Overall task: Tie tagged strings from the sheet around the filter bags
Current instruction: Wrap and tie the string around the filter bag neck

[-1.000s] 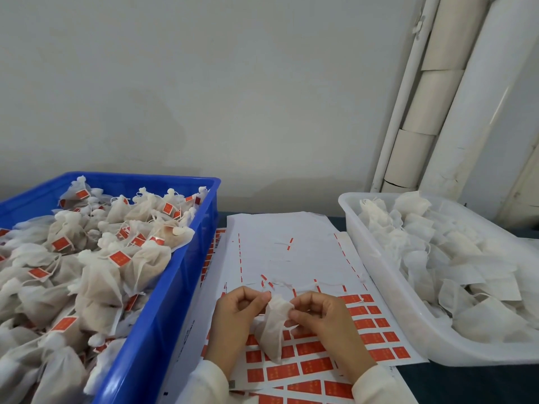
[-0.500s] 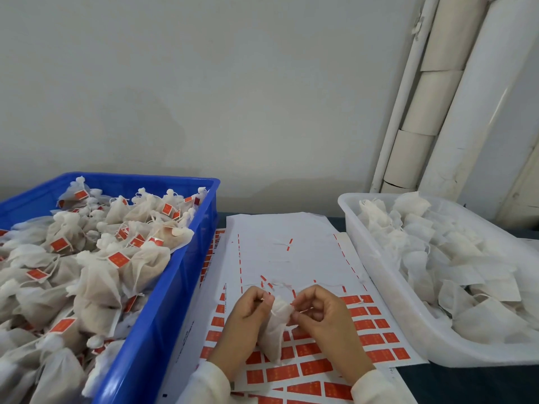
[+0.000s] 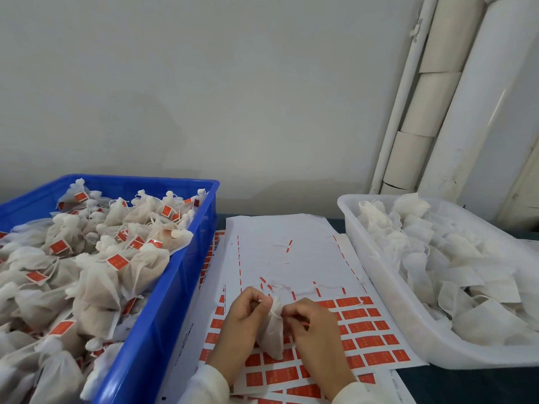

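A white filter bag hangs between my hands above the sheet of red tags, its neck gathered at the top. My left hand pinches the bunched neck. My right hand is closed on a thin string with a red tag end at the neck. The string itself is barely visible. Both wrists wear white sleeves.
A blue crate on the left holds several tied bags with red tags. A white tub on the right holds untied filter bags. More tag sheets lie under the top one. White pipes run up the wall at the right.
My hands have drawn closer together at the bag's neck, which is now gathered tighter. The bag hangs a little lower over the sheet.
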{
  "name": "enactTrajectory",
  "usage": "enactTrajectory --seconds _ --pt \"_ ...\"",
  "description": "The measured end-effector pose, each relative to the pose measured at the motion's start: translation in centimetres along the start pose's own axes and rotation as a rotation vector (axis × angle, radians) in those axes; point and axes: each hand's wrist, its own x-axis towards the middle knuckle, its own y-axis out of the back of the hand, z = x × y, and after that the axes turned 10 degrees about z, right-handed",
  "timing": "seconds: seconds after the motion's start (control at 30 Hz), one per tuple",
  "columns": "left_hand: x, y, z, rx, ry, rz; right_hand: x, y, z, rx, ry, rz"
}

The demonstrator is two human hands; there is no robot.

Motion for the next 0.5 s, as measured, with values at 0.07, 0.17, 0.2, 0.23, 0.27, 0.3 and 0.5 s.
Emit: enactTrajectory --seconds 0.07,0.17,0.2,0.23,0.27,0.3,0.5 --pt "0.03 -0.06 -0.14 -0.001 -0.013 -0.016 -0.13 -0.22 -0.06 0.064 -0.093 -0.02" --pt "0.04 -0.12 -0.28 -0.009 -0.023 -0.039 -0.26 -0.3 -0.37 0.219 -0.233 -0.012" --pt "0.06 -0.14 -0.3 -0.005 -0.022 -0.049 -0.27 -0.3 -0.47 0.283 -0.283 -0.007" --pt "0.07 -0.14 -0.32 -0.002 -0.018 -0.059 -0.27 -0.3 -0.55 0.336 -0.33 -0.006" --pt "0.09 -0.14 -0.33 0.003 -0.013 -0.068 -0.28 -0.3 -0.61 0.374 -0.369 -0.005" --pt "0.11 -0.09 -0.32 0.011 -0.014 -0.071 -0.25 -0.29 -0.65 0.404 -0.398 -0.005" --pt "0.3 0.51 -0.18 0.113 -0.063 -0.052 0.05 0.23 -0.64 0.528 -0.429 -0.048"
